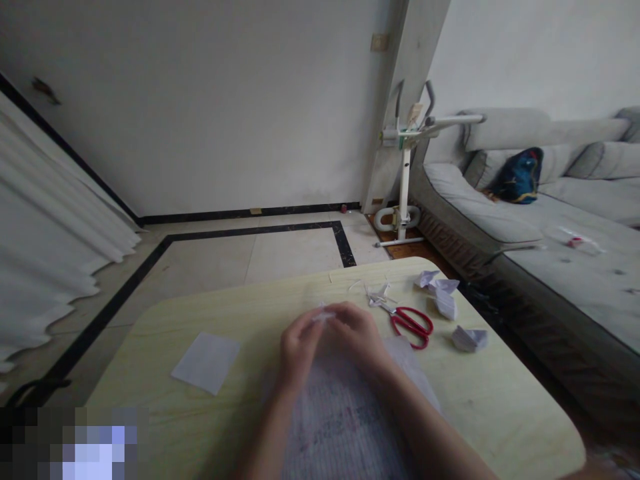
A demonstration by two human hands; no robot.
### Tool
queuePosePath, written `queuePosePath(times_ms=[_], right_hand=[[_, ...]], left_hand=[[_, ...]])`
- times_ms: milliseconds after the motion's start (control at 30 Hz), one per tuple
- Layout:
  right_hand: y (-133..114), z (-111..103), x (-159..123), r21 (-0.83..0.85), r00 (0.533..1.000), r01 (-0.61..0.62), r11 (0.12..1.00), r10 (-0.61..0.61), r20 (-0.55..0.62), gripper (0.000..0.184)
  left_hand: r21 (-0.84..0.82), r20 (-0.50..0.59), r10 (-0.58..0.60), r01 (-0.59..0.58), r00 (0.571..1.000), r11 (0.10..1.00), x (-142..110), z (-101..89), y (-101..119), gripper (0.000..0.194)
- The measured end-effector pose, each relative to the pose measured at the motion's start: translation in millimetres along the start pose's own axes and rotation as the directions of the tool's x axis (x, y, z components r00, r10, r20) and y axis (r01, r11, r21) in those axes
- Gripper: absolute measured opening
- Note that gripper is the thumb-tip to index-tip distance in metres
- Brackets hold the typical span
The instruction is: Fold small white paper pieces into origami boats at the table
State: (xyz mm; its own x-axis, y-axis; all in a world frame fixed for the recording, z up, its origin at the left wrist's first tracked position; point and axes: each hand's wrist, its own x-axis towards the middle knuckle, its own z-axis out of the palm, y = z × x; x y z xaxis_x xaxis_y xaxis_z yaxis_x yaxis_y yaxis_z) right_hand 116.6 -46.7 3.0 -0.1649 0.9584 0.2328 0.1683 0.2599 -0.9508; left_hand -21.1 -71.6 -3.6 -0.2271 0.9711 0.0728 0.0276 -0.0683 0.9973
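Observation:
Both hands meet over the middle of the table, fingers bent around a small piece of white paper. My left hand pinches it from the left, and my right hand grips it from the other side. Most of the paper is hidden by the fingers, so its shape cannot be made out. Beneath my forearms lies a larger sheet with faint printed lines. Just right of my right hand are red-handled scissors, their blades by small white paper scraps.
A square of white paper lies on the pale wooden table at left. Folded paper pieces and another folded piece rest near its right edge. Beyond stand a grey sofa and a white exercise machine.

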Motion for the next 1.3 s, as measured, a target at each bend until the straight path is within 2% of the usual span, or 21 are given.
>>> queuePosePath(times_ms=[167,367,533,667,800,900,1000,1133,1300], right_hand=[[-3,-1,1,-0.03,1.0,-0.018,0.999,0.018,-0.014,0.022],[-2,-1,1,-0.091,0.999,0.046,0.995,-0.048,-0.019,0.026],[-4,-1,1,-0.039,0.999,-0.021,0.999,0.02,-0.034,0.022],[-4,-1,2,0.018,0.998,-0.057,0.998,0.057,-0.032,0.017],[-3,-4,4,0.026,0.999,-0.007,1.0,0.008,-0.036,0.011],[-4,-5,5,0.026,0.998,0.02,0.999,-0.018,-0.054,0.009],[-6,-4,5,0.064,0.997,-0.052,0.997,0.056,-0.051,0.01],[-9,-4,5,0.096,0.989,-0.137,0.986,0.143,-0.049,0.014],[-9,-7,6,0.091,0.985,-0.154,0.984,0.16,-0.064,0.015]], left_hand=[[-0.028,0.001,-0.047,0.047,0.999,0.999,0,-0.6,1,0.031],[-0.061,-0.006,-0.042,0.042,0.999,0.997,1,0.5,-1,0.031],[-0.024,-0.013,-0.036,0.036,0.999,0.999,1,0.6,-1,0.029],[0.052,-0.023,0.046,-0.045,0.999,0.998,2,0.0,-5,0.021],[0.081,-0.044,0.177,-0.173,0.983,0.982,3,-0.4,-11,0.016],[0.064,-0.011,0.071,-0.07,0.997,0.996,2,-0.3,-10,0.02],[0.056,-0.006,-0.027,0.027,1.0,0.998,0,0.2,-6,0.023],[0.046,-0.029,-0.03,0.032,0.999,0.998,-2,0.5,-2,0.024],[0.012,-0.048,-0.022,0.023,0.999,1.0,-2,0.8,0,0.027]])
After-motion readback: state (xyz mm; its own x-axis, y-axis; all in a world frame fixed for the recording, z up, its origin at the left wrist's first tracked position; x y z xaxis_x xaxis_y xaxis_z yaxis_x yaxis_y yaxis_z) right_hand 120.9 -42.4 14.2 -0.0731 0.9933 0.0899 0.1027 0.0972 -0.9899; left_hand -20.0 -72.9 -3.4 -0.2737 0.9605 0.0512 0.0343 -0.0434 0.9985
